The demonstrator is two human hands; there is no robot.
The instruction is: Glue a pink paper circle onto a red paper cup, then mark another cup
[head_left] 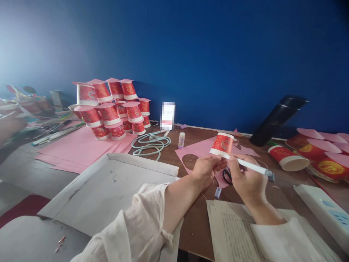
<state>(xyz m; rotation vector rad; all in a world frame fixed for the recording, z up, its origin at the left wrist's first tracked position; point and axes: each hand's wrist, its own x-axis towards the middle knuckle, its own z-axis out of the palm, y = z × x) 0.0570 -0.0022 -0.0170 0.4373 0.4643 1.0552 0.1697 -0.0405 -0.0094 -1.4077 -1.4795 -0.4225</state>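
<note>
Head view is showing two hands working close together over a brown table (196, 225). Nearest to the person, below the right wrist, some printed paper sheets (231, 233) are lying. The right hand (247, 178) is closing its fingers around a white pen (252, 167), gripping it like for writing, and the pen tip is pointing toward the left hand. The left hand (205, 169) is pinching the lower rim of a red paper cup (223, 144), which is standing upside down just above both hands, on a pink paper sheet (196, 151). Black scissors (227, 176) are lying between the hands, partly hidden.

I judge the person is tracing around the cup rim on the pink sheet; the next move is calling for a steady cup and the pen tip staying against the rim.

Farther left of the left hand, a glue stick (181, 140) is standing, and beyond it a pile of red cups (114, 109) with pink covers.
</note>
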